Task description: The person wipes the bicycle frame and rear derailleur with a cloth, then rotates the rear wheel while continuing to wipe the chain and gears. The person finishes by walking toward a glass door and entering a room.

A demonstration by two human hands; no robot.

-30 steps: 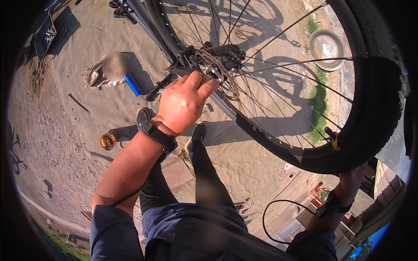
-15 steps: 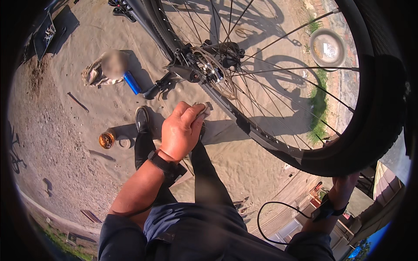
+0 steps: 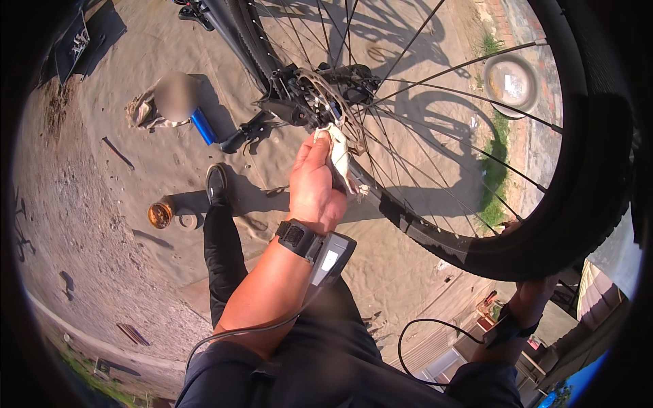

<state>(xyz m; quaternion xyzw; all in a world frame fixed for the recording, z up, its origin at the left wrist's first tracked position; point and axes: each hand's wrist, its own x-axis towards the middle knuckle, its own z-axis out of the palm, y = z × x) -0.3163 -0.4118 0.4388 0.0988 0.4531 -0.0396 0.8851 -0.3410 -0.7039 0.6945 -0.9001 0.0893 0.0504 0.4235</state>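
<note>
A bicycle wheel with a black knobbly tyre (image 3: 469,255) fills the upper right, its thin spokes running to the hub (image 3: 359,85) and a slotted brake disc (image 3: 352,129). My left hand (image 3: 314,180) pinches a cream cloth rag (image 3: 339,156) just below the hub, against or very near the metal parts beside the disc. Part of the rag hangs down past my fingers towards the tyre. At the lower right, my right hand (image 3: 541,285) is wrapped round the tyre from below; the tyre hides most of it, with fingertips showing inside the rim.
On the ground cloth lie a blue cylinder (image 3: 203,126), a bundled cloth (image 3: 141,114), a black handlebar lever (image 3: 245,132) and an open jar of brown stuff (image 3: 161,213). A round metal basin (image 3: 510,85) stands by the brick edge. A cable (image 3: 408,333) loops from my right wrist.
My left hand has moved up and right with the rag, from over my legs to beside the hub. The spokes have turned slightly; my right hand stays on the tyre.
</note>
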